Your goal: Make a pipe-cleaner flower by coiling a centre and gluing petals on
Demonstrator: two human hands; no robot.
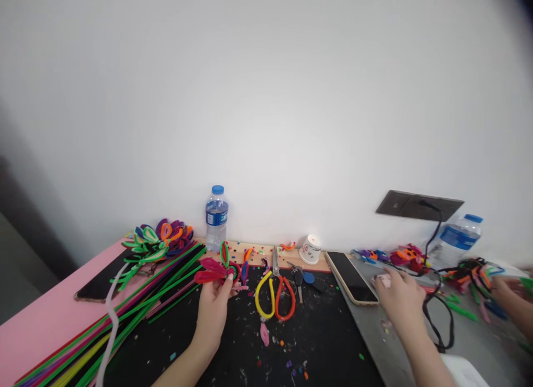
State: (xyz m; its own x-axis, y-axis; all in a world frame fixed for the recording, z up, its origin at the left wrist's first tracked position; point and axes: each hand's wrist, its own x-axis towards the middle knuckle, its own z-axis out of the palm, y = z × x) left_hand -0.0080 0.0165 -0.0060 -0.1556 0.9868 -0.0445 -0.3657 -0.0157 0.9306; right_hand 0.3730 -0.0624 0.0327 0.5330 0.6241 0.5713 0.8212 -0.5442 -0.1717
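My left hand (214, 301) is closed on a pipe-cleaner flower (211, 270) with pink-red petals and a green-and-red loop standing up from it. My right hand (400, 295) reaches over the grey surface at the right, just beyond a phone. Its fingers curl down around a small pale pinkish thing (383, 280), too blurred to name. Between the hands lie scissors (275, 292) with one yellow-wrapped and one red-wrapped handle, points toward the wall. Small pipe-cleaner loops (246, 265) rest beside the flower.
Long pipe cleaners (137, 315) and finished flowers (156, 242) lie left. A water bottle (217, 220), paper cup (310, 249), keys (298, 279) and phone (353, 279) stand or lie near the wall. A black cable (433, 320) loops at right, by another person's hand (510, 298).
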